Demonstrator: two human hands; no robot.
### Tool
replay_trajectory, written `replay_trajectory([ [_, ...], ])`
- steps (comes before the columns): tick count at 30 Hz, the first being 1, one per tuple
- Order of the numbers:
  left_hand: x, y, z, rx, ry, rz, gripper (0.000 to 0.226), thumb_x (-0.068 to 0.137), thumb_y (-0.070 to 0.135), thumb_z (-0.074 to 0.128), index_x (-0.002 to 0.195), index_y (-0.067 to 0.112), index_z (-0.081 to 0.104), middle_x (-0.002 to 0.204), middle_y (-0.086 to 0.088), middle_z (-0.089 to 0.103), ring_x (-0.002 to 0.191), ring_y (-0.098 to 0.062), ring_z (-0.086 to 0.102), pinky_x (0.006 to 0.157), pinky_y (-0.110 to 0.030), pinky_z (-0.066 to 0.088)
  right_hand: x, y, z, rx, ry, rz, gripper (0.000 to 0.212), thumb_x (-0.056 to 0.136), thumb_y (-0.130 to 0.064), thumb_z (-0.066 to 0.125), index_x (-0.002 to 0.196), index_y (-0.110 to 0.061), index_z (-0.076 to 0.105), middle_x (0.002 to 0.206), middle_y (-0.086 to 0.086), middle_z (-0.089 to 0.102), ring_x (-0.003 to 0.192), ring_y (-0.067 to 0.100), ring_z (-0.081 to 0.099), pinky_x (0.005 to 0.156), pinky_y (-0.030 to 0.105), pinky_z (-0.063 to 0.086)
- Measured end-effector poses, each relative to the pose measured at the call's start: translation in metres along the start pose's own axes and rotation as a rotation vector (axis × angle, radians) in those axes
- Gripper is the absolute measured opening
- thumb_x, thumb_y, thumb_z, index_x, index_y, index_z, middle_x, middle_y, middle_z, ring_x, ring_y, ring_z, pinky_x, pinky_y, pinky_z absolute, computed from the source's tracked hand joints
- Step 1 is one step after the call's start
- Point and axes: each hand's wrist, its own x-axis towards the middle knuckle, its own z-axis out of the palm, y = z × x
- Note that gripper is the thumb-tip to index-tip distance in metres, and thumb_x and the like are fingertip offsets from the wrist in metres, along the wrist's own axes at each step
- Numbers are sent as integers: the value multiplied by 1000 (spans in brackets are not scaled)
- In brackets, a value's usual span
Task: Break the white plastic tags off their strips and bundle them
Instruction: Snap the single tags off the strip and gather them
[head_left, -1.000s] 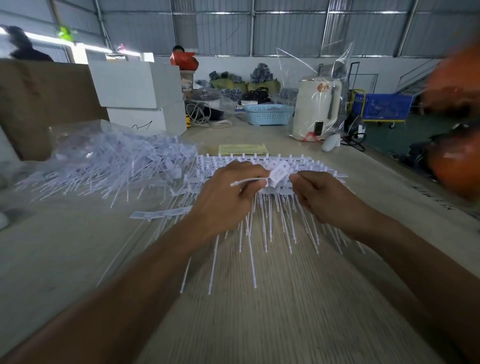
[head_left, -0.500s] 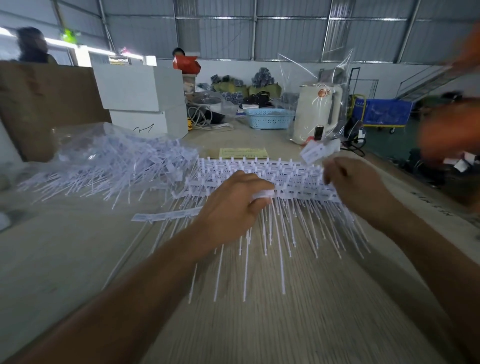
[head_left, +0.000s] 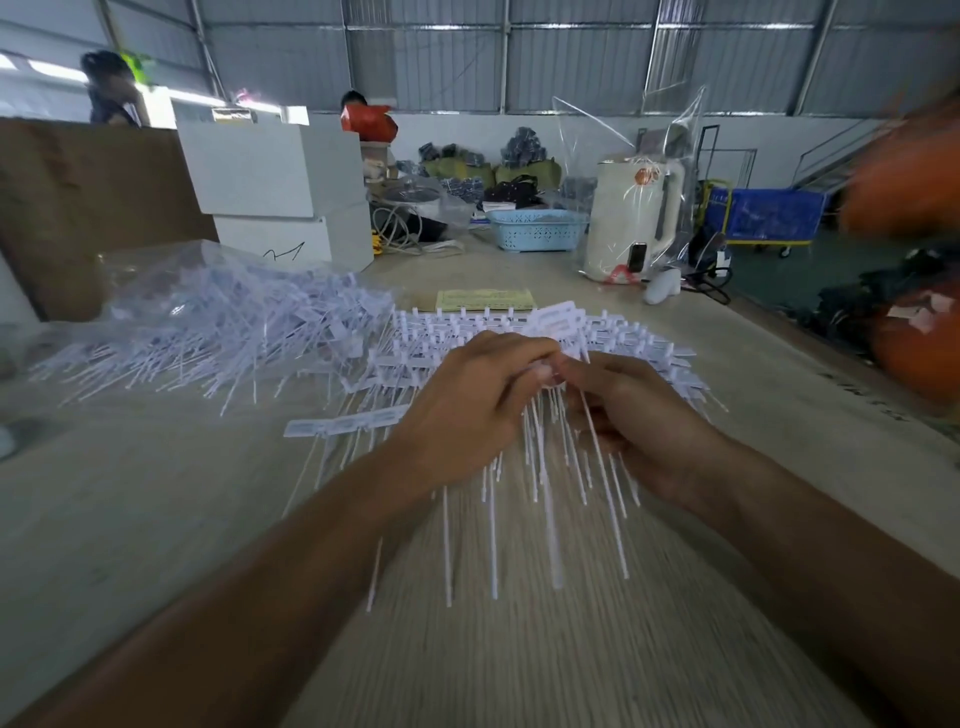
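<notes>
The right hand (head_left: 644, 431) had swung back from the right to meet the left hand (head_left: 467, 415); both pinched thin white plastic tags (head_left: 558, 325) above one heap of uncut strips (head_left: 639, 353).

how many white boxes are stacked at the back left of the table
2. The upper box sits on the lower box, behind the loose tag pile. Others may be hidden behind them.

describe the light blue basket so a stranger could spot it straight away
Look to the far end of the long table, left of the tall cream appliance wrapped in clear plastic. The light blue basket sits there, low and rectangular, the only blue perforated container on the tabletop.
</notes>
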Motion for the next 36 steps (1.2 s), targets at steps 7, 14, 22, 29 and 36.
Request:
replay_trajectory([
  [7,-3,-10,-4,87,-102,-130,41,92,28,68,132,27,58,127,3,64,115,-18,59,95,-44,51,2,0,-2,86,36,54,26,100,-28,60,78,-15,65,55,-5,47,45,9,43,41,22,31],
  [14,-3,-12,-4,182,-44,-48,24,94,22,65,118,21,64,107,-3,70,96,-25,64,79,-44,53,-1,1,0,-154,16,-78,34,101,-30,56,69,-19,52,54,-5,44,45,7,39,44,21,28],
  [22,-2,-17,-1,81,-60,-34,18,100,27,59,113,19,68,95,-4,72,84,-23,67,74,-42,55,1,-1,-5,-399,-1,-280,37,103,-26,53,83,5,49,62,3,38,47,3,33,51,23,27],
  [29,-1,-17,-6,-70,-55,-15,24,94,32,60,103,15,73,88,0,76,79,-17,71,70,-42,55,4,2,-10,-410,-84,-353,27,103,-23,52,78,-13,54,58,-9,38,48,1,34,49,16,29],
  [36,1,-18,-4,-161,-32,-40,13,93,23,66,99,15,74,83,-1,75,74,-22,70,66,-43,53,3,-6,-18,-461,-157,-403,28,104,-21,51,76,-18,51,56,-16,43,50,0,39,51,13,32],
])
